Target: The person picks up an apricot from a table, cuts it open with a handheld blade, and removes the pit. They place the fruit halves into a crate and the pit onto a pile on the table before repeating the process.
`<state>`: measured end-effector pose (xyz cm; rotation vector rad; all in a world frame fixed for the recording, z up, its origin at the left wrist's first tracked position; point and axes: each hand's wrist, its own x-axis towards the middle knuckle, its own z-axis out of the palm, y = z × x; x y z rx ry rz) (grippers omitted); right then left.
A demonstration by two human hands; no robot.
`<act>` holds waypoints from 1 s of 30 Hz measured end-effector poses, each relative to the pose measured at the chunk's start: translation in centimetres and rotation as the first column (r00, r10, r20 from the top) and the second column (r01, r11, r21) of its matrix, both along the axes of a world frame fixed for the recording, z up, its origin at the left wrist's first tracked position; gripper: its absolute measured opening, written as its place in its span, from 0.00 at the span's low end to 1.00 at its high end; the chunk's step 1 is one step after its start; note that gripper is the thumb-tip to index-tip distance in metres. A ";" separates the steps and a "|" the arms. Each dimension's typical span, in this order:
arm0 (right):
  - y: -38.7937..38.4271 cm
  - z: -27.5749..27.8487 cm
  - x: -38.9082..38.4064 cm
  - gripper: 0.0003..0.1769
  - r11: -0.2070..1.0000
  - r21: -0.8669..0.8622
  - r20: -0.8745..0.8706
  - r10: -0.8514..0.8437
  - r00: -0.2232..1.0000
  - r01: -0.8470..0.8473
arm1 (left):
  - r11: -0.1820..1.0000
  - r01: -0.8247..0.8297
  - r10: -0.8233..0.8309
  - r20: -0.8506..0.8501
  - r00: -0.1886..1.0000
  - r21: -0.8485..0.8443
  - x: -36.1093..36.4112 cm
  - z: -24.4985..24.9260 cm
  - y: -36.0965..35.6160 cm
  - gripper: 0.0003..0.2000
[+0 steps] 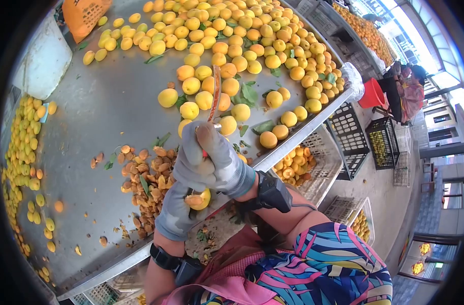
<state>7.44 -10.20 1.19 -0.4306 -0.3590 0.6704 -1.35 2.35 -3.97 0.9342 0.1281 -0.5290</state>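
Observation:
Both my hands wear grey gloves and are close together at the table's near edge. My right hand (pixel 211 157) is closed around the handle of a knife, a bit of red showing between the fingers. The knife's narrow curved blade (pixel 216 91) points up and away over the apricots. Just below, my left hand (pixel 175 216) grips a cut apricot (pixel 200 199), its orange inside partly showing. Beside my left hand lies a heap of brown apricot pits (pixel 153 170) with some leaves. Whole yellow apricots (pixel 191 85) are spread beyond the knife.
The metal table (pixel 84 127) carries more apricots along its left side (pixel 21 147). A white crate (pixel 323 152) of halved apricots (pixel 295 165) stands below the right edge. Black crates (pixel 346 132), a red bucket (pixel 371 94) and a seated person (pixel 410 96) are further right.

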 end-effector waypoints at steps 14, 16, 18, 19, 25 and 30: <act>-2.8 2.3 1.8 0.16 0.756 -0.580 0.252 -0.186 0.950 0.302 | 0.860 -0.372 0.420 -0.071 0.905 0.349 1.4 3.4 -1.5 0.29; -2.3 2.8 0.9 0.15 0.670 -0.709 0.172 -0.138 0.975 0.220 | 0.779 -0.337 0.324 0.121 0.938 0.529 1.0 3.7 -0.6 0.12; -0.9 2.9 0.1 0.21 0.390 -0.793 0.521 0.039 0.852 0.467 | 0.732 -0.430 0.423 0.142 0.895 0.528 1.0 4.0 -0.6 0.12; -1.5 4.3 -0.4 0.25 0.278 -0.919 0.328 0.146 0.933 0.280 | 0.679 -0.515 0.517 0.158 0.841 0.523 1.0 4.1 -0.6 0.12; -1.1 -0.4 -2.3 0.27 0.253 -0.769 0.637 0.232 0.735 0.587 | 0.697 -0.603 0.525 0.298 0.797 0.387 0.2 4.7 -0.6 0.17; -1.5 -1.2 -2.3 0.20 0.313 -0.863 0.469 0.202 0.860 0.397 | 0.741 -0.587 0.621 0.000 0.784 0.326 0.7 3.9 -1.0 0.24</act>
